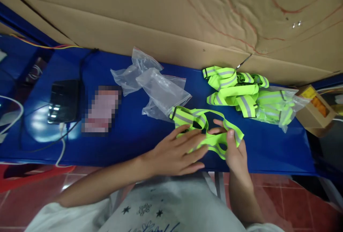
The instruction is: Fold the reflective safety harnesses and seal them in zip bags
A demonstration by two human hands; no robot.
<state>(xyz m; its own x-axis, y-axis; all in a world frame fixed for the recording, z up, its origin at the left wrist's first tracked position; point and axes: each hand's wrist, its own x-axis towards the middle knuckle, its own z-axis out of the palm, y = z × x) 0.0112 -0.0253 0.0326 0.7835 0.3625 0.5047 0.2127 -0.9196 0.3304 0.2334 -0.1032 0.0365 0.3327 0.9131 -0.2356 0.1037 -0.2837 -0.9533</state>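
Note:
A neon yellow-green reflective strap (215, 139) with grey stripes lies in loops at the front of the blue table. My right hand (235, 149) pinches one of its loops between thumb and fingers, close to the strap's right end. Across the strap's left part rests my left hand (179, 151), palm down with fingers spread. Behind the hands is a pile of more reflective straps (233, 87). To the pile's right, a clear bag (280, 108) holds folded straps of the same kind. Clear zip bags (163, 89) lie overlapping behind my left hand.
A pixelated flat pink object (102, 110) and a black device (64, 101) with cables lie on the left of the blue table (134, 135). An open cardboard box (314, 110) stands at the right end. A brown cardboard panel (120, 14) runs along the back.

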